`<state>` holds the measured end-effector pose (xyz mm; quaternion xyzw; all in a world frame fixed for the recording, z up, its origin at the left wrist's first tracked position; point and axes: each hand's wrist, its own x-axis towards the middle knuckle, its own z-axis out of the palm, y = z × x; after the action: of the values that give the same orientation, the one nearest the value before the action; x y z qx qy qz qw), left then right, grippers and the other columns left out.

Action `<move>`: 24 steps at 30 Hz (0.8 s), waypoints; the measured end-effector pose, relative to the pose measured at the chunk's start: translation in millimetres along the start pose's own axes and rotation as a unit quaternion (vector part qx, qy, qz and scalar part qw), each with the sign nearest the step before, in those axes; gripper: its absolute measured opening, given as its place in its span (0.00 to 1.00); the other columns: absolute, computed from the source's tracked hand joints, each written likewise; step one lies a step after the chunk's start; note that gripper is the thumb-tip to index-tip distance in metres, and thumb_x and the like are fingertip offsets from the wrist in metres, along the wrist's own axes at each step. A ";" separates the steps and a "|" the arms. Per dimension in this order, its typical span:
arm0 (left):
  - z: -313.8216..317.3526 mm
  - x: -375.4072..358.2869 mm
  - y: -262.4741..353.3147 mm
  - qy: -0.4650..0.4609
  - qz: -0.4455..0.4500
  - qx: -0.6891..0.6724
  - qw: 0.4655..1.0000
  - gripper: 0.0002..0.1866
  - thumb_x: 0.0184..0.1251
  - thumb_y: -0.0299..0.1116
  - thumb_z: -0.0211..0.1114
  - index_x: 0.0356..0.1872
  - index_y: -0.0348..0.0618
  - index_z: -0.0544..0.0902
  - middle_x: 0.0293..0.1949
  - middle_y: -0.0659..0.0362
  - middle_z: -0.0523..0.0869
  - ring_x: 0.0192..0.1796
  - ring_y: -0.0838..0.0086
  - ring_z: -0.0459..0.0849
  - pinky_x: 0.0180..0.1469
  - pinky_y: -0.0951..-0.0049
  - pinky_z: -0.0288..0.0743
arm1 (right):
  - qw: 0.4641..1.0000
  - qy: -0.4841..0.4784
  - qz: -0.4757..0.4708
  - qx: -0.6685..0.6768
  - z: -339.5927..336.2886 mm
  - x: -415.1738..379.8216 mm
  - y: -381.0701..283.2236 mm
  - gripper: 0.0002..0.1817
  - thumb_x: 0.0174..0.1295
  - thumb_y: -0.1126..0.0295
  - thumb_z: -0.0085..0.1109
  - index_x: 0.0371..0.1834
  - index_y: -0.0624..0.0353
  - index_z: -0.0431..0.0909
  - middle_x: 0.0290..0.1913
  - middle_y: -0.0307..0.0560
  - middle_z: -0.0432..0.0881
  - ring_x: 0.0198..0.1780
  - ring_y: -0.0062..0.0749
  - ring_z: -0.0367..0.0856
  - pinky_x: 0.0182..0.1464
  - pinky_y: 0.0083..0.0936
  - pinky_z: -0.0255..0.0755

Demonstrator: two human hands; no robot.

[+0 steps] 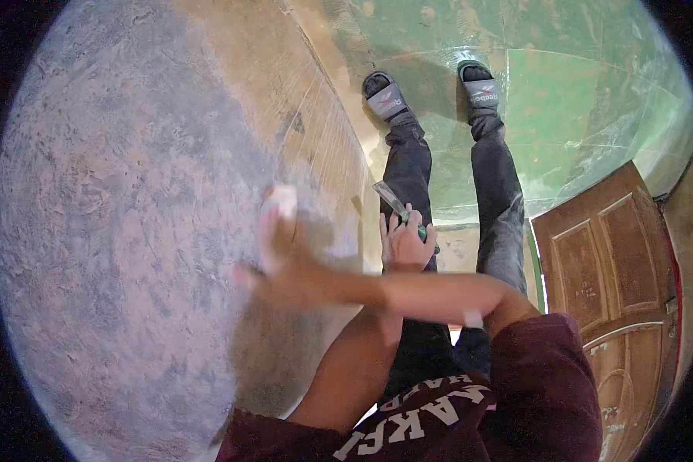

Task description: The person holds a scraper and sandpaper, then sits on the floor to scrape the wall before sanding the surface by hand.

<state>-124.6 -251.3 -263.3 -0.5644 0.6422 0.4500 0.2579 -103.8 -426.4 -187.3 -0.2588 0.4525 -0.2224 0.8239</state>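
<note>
My left hand [408, 245] is in front of my dark trousers, closed around a scraper [391, 200] with a narrow flat metal blade and a green handle. The blade points up and to the left, away from my palm. My right arm crosses over my left forearm toward the patchy grey wall [131, 200]. Motion smears my right hand [285, 258], which holds a small white pad [282, 200] at the wall's surface. The pad's exact kind cannot be made out.
Bare brown, streaked wall [327, 138] borders the grey coating. My feet in grey slides [385, 98] stand on a dusty green tiled floor [570, 100]. A brown panelled wooden door [608, 262] is at the right.
</note>
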 end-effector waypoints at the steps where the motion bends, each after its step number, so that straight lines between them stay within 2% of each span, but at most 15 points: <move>1: 2.1 0.8 -2.0 0.000 0.001 -0.001 1.000 0.18 0.65 0.45 0.63 0.46 0.43 0.80 0.55 0.45 0.86 0.61 0.47 0.76 0.79 0.44 0.48 | 0.999 0.038 0.031 0.007 -7.2 27.9 18.6 0.65 0.69 0.27 0.37 0.75 0.88 0.30 0.77 0.90 0.30 0.81 0.76 0.27 0.79 0.64 0.22; 3: 4.8 0.8 -5.6 0.011 0.025 0.058 0.998 0.20 0.65 0.45 0.62 0.48 0.41 0.81 0.51 0.47 0.88 0.60 0.48 0.77 0.78 0.44 0.49 | 0.997 0.022 0.069 -0.014 -32.6 60.3 34.6 0.65 0.68 0.27 0.38 0.75 0.88 0.29 0.77 0.89 0.30 0.81 0.77 0.27 0.79 0.63 0.22; 5: -4.2 1.5 3.3 -0.020 0.006 0.042 0.999 0.20 0.65 0.45 0.62 0.50 0.40 0.80 0.49 0.48 0.88 0.59 0.49 0.77 0.79 0.44 0.49 | 0.994 0.005 0.109 -0.034 -28.3 48.8 31.2 0.65 0.68 0.27 0.40 0.75 0.88 0.29 0.77 0.89 0.29 0.81 0.77 0.27 0.79 0.63 0.22; 7: -2.8 2.0 4.5 0.002 0.008 0.026 1.000 0.21 0.66 0.44 0.62 0.53 0.40 0.80 0.45 0.49 0.88 0.58 0.50 0.77 0.78 0.43 0.49 | 0.999 0.030 -0.004 0.020 3.3 -4.3 5.3 0.65 0.70 0.31 0.42 0.74 0.87 0.21 0.76 0.92 0.26 0.81 0.75 0.25 0.81 0.57 0.25; 8: -2.1 2.0 1.5 -0.018 0.010 0.025 0.999 0.22 0.66 0.44 0.62 0.54 0.40 0.79 0.44 0.49 0.88 0.58 0.50 0.77 0.78 0.43 0.49 | 0.999 0.029 -0.003 0.020 13.7 -16.3 -1.4 0.65 0.70 0.31 0.42 0.74 0.87 0.21 0.76 0.92 0.26 0.81 0.75 0.25 0.81 0.57 0.25; 10: 1.2 1.2 -2.2 -0.006 0.013 0.021 1.000 0.21 0.66 0.44 0.62 0.54 0.40 0.79 0.44 0.49 0.88 0.59 0.49 0.77 0.78 0.43 0.50 | 0.990 0.013 -0.108 -0.092 27.8 -29.2 -8.5 0.66 0.69 0.31 0.44 0.72 0.89 0.21 0.76 0.92 0.26 0.81 0.76 0.24 0.81 0.57 0.28; 11: 2.4 -0.4 -2.2 0.007 0.015 0.017 1.000 0.21 0.66 0.44 0.62 0.53 0.41 0.80 0.44 0.49 0.89 0.59 0.49 0.77 0.78 0.43 0.50 | 0.990 0.010 -0.108 -0.091 16.1 -15.8 -4.9 0.66 0.69 0.31 0.44 0.72 0.89 0.21 0.76 0.92 0.26 0.81 0.76 0.24 0.81 0.57 0.28; 13: -0.2 0.2 0.4 -0.003 0.001 0.021 1.000 0.20 0.65 0.43 0.63 0.52 0.41 0.80 0.46 0.48 0.89 0.60 0.49 0.77 0.78 0.43 0.50 | 0.998 0.020 -0.006 0.061 -20.3 29.8 4.1 0.65 0.71 0.31 0.40 0.71 0.91 0.23 0.76 0.92 0.26 0.80 0.77 0.24 0.82 0.56 0.31; 16: 3.9 0.6 0.2 0.007 -0.001 0.030 1.000 0.19 0.64 0.43 0.63 0.50 0.41 0.80 0.48 0.48 0.89 0.61 0.50 0.77 0.78 0.44 0.50 | 0.998 -0.005 0.038 0.045 -24.3 42.5 -6.1 0.63 0.72 0.31 0.38 0.72 0.91 0.24 0.76 0.92 0.26 0.81 0.76 0.25 0.82 0.51 0.30; 17: 7.8 1.8 -1.3 0.023 0.011 0.038 0.999 0.19 0.64 0.43 0.64 0.50 0.42 0.80 0.48 0.48 0.89 0.61 0.50 0.77 0.78 0.44 0.50 | 0.998 -0.001 0.038 0.043 -16.6 29.4 -11.4 0.63 0.72 0.31 0.38 0.72 0.91 0.24 0.76 0.92 0.26 0.81 0.76 0.25 0.82 0.51 0.30; 19: 9.5 5.0 -2.8 0.047 0.026 0.028 0.998 0.19 0.63 0.44 0.64 0.49 0.43 0.81 0.46 0.50 0.89 0.60 0.52 0.77 0.78 0.44 0.50 | 0.996 -0.031 -0.079 -0.025 10.7 -7.2 -23.5 0.67 0.68 0.29 0.46 0.72 0.92 0.28 0.75 0.95 0.29 0.79 0.83 0.30 0.82 0.56 0.32; 20: 4.6 4.8 0.6 0.030 0.013 0.024 0.999 0.19 0.63 0.44 0.64 0.49 0.43 0.81 0.47 0.50 0.89 0.60 0.51 0.77 0.78 0.43 0.51 | 0.996 -0.032 -0.078 -0.020 5.7 1.1 -13.8 0.67 0.68 0.29 0.46 0.72 0.92 0.28 0.75 0.95 0.29 0.79 0.83 0.30 0.82 0.56 0.32; 22: -1.9 2.8 4.9 -0.016 -0.014 0.040 0.999 0.21 0.63 0.44 0.63 0.51 0.41 0.81 0.49 0.51 0.88 0.60 0.50 0.76 0.78 0.43 0.51 | 0.995 0.047 -0.068 0.060 -15.5 34.6 19.5 0.68 0.67 0.27 0.44 0.73 0.91 0.28 0.76 0.92 0.29 0.80 0.81 0.29 0.81 0.58 0.30; 23: -3.8 2.0 4.4 -0.015 -0.014 0.043 0.999 0.21 0.63 0.44 0.63 0.51 0.41 0.81 0.49 0.51 0.88 0.60 0.50 0.76 0.78 0.43 0.51 | 0.995 0.046 -0.071 0.061 -24.1 45.5 25.5 0.68 0.67 0.27 0.44 0.73 0.91 0.28 0.76 0.92 0.29 0.80 0.81 0.29 0.81 0.58 0.30; 24: -4.7 2.1 3.3 -0.020 0.004 0.058 0.998 0.21 0.63 0.44 0.63 0.52 0.41 0.81 0.50 0.51 0.88 0.61 0.50 0.76 0.78 0.43 0.51 | 0.999 0.016 -0.017 0.047 -33.2 55.1 28.6 0.66 0.69 0.29 0.42 0.73 0.90 0.27 0.76 0.90 0.26 0.81 0.76 0.26 0.82 0.53 0.28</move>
<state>-127.4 -256.5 -262.0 -0.5369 0.6643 0.4240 0.3011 -101.5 -445.0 -255.1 -0.2242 0.4502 -0.2618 0.8237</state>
